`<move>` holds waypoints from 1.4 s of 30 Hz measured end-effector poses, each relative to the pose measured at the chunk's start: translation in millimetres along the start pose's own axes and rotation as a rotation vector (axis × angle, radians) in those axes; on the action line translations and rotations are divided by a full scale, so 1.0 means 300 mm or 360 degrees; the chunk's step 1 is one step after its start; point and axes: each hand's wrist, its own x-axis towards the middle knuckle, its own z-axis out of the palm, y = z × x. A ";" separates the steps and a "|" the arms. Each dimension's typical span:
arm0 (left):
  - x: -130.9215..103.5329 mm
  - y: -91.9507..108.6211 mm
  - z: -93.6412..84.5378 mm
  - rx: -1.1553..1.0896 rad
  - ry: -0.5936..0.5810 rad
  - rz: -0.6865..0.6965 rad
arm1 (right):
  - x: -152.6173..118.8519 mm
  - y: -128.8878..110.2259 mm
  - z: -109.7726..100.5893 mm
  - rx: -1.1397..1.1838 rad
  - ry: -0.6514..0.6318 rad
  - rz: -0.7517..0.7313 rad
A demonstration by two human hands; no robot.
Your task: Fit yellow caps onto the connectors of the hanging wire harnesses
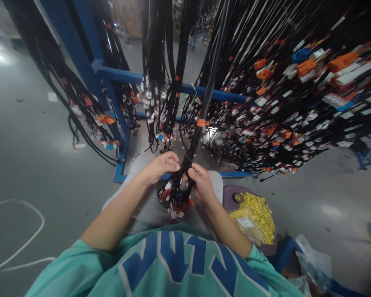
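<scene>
A black wire harness with an orange tape band hangs down in front of me. Its lower end fans out over my lap into several black branches tipped with white, red and orange connectors. My left hand is at the left side of the harness, thumb and forefinger pinched together; what lies between them is too small to make out. On the other side, my right hand is closed on the harness where the branches split, its thumb and forefinger against the black wires.
Many more black harnesses with connectors hang on the right and behind a blue metal frame. By my right side, a purple stool carries yellow small parts, a clear bag and a black tape roll.
</scene>
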 end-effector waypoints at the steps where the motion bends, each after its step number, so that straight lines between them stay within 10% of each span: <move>1: 0.002 -0.007 -0.001 -0.0087 0.0000 -0.0037 | 0.001 0.001 -0.001 0.0010 -0.0012 0.0000; 9: 0.031 -0.089 0.022 -0.0199 0.0069 -0.0005 | 0.039 0.024 -0.017 -0.0091 -0.0015 0.0009; 15: 0.046 -0.130 -0.004 0.0509 -0.0165 0.0218 | 0.107 0.051 -0.059 -0.0209 -0.0029 -0.0011; 25: 0.136 -0.159 -0.033 0.1170 0.0302 0.0338 | 0.135 0.204 -0.139 -0.0722 -0.0175 -0.0245; 33: 0.200 -0.161 -0.071 0.1233 0.0413 0.0301 | 0.164 0.241 -0.173 -0.0477 -0.0016 0.0259; 42: 0.267 -0.152 -0.105 0.0987 0.0451 0.0162 | 0.151 0.057 -0.134 0.0303 -0.0221 0.0924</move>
